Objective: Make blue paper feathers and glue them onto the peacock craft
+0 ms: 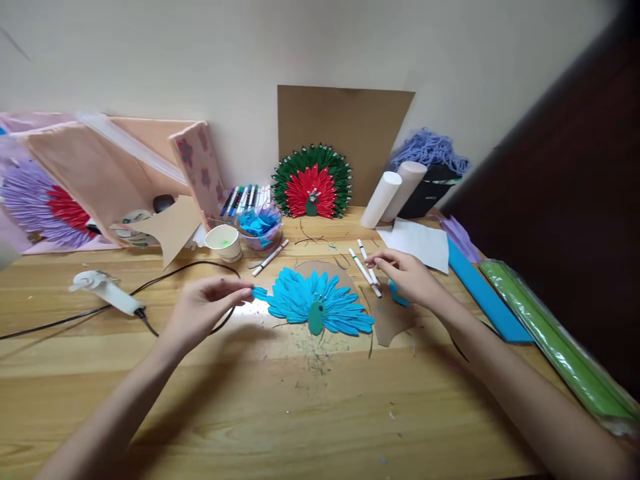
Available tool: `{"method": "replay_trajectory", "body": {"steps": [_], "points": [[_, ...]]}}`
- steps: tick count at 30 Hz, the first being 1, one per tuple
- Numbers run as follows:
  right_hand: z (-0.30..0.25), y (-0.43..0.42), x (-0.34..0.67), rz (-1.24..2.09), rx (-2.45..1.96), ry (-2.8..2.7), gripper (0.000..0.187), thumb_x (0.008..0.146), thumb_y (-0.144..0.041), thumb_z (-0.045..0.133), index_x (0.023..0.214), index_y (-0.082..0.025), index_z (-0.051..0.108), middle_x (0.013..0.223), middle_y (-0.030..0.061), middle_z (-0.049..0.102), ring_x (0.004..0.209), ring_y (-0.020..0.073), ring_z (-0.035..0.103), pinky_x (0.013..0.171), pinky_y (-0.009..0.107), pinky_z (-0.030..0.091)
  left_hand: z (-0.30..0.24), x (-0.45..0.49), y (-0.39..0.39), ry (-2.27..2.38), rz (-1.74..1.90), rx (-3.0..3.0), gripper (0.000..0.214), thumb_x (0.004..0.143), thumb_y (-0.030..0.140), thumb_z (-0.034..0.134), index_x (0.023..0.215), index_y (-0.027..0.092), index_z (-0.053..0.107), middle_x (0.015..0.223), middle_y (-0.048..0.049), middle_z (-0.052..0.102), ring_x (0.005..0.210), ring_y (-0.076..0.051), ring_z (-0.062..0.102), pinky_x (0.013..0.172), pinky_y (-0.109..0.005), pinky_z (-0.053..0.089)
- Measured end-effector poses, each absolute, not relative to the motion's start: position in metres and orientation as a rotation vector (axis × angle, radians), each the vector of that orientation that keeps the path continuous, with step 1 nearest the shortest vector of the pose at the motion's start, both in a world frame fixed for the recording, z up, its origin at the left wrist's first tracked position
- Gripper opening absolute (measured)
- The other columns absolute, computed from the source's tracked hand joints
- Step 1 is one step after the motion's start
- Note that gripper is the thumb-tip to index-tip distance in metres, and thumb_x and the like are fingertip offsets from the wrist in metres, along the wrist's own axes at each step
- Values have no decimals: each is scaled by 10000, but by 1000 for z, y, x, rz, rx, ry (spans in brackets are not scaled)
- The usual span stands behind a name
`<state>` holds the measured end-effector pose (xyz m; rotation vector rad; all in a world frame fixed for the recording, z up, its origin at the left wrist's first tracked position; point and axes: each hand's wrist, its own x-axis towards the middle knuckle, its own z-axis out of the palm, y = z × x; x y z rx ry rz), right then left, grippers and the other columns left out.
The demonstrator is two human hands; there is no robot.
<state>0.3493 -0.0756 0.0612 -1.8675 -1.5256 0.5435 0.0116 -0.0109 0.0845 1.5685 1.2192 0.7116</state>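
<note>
- Surface (240,427): light wood-grain, w/ dark crumbs + stray thread-like bits in front of the work.
- Back L: pale pink fabric-covered box (85,173); back ctr: brown cardboard sheet (345,127) upright vs wall.
- Far R: long green plastic-wrapped pack (555,340), next to a flat bright-blue folded sheet (487,293).
- Main pc: bright-blue peacock fan of layered petal strips (295,300), green oval body at lower ctr. Lies approx mid-surface, between both hands, brown card showing behind its top edge.
- Likely ref: red-and-green peacock fan (310,173) in front of the cardboard sheet. Can't confirm it's the pattern.
- R hand (407,277): above surface, fingers loosely curled near two white markers (357,267); can't tell if pinching anything. Small blue scrap (397,294) just below it.
- L hand (207,307): thumb + fingers pinching a small blue petal strip (259,293) at fan's L edge. Can't tell if strip is already stuck on.
- White handheld tool w/ black cord (107,292), prob. glue gun: on surface, L of L hand, not held.
- Step (my read): adding/setting a strip on L edge. Next move prob. calls for steady light pinch, strip angle matched to neighbours, brief press before letting go.
</note>
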Motion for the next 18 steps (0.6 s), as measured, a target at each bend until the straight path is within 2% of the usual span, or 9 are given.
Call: {"method": "replay_trajectory", "body": {"steps": [2, 5, 9, 13, 18], "points": [[60, -84, 355, 608, -1844, -1513, 229, 813, -285, 438, 850, -182, 640, 899, 49, 673, 817, 178, 601, 738, 300, 441, 83, 44, -3, 1056, 707, 1595, 248, 619, 313, 708, 801, 146, 677, 754, -80, 705, 697, -209, 666, 654, -297, 546], [64, -86, 350, 700, -1778, -1524, 212, 805, -293, 463, 878, -184, 629, 886, 44, 669, 748, 158, 591, 658, 277, 443, 79, 87, 7, 865, 568, 1687, 270, 660, 255, 667, 908, 151, 640, 690, -64, 689, 636, -196, 662, 599, -295, 538], [73, -75, 334, 835, -1661, -1638, 211, 789, -331, 513, 874, -186, 641, 866, 36, 659, 669, 130, 560, 570, 247, 427, 81, 127, 15, 674, 431, 1930, 253, 710, 179, 594, 963, 166, 597, 701, -54, 689, 621, -177, 655, 570, -270, 509], [70, -62, 321, 923, -1582, -1731, 154, 764, -285, 552, 838, -189, 647, 831, 29, 664, 707, 127, 577, 593, 238, 427, 85, 150, 19, 558, 346, 2163, 276, 747, 124, 529, 1018, 173, 552, 736, -34, 688, 621, -141, 633, 555, -223, 452], [61, -51, 321, 820, -1605, -1709, 135, 728, -280, 583, 787, -183, 657, 773, 27, 670, 710, 139, 588, 601, 248, 428, 85, 165, 26, 529, 298, 2351, 292, 757, 87, 487, 1040, 150, 524, 682, -18, 669, 560, -115, 594, 518, -199, 386]]}}
